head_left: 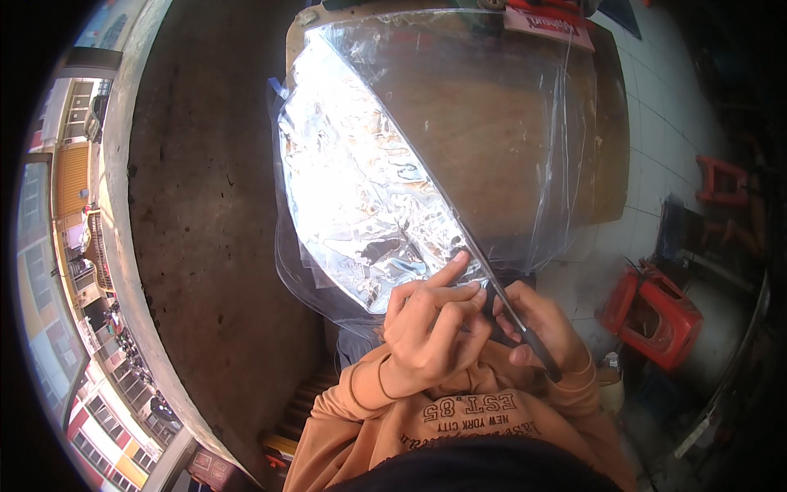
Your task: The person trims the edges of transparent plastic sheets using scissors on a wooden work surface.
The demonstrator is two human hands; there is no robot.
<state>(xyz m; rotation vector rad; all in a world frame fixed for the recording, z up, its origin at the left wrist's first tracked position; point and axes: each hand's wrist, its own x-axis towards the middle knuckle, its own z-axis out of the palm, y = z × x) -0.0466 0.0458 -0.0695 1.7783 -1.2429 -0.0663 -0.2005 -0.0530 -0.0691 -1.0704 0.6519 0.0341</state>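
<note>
From here, the right hand [551, 318] grips a black-handled tool [539, 348] by the shiny sheet [352, 164]. The left hand [430, 330] touches the sheet's bottom; I can't tell if it pinches.

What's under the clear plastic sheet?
A brown board shows through the clear plastic sheet at right. Whatever lies beneath the shiny silvery area at left is covered and can't be seen.

Glare whitens the film [348, 176] (daylight from left); dark, warped rim.
</note>
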